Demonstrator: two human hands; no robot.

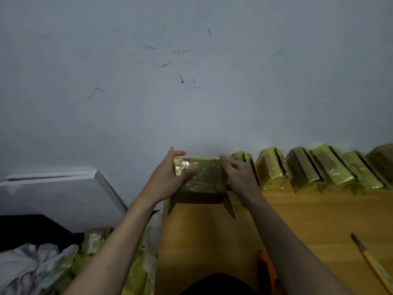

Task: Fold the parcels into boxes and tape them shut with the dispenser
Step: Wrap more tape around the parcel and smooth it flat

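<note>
Head view: my left hand (168,179) and right hand (238,177) clamp fingers round a taped box (201,177); finished boxes (319,169) line up at three o'clock, so I judge much done.

A makeshift home packing corner: taped yellow parcels (319,169) line a wooden table (297,220) against a scuffed white wall (191,81), crumpled bedding (32,262) alongside.

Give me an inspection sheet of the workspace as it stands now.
Surface: wooden table, orange-brown.
Job's things: taped parcel at the table's far edge by the wall; row of wrapped parcels to its right; no dispenser identifiable.
Clutter: yellow-handled tool at right; yellow packaging and white cloth at left.
Hands: left hand and right hand hold the parcel's ends.
Cables: nothing seen.
Surroundings: scuffed grey wall; white boards leaning left.
</note>
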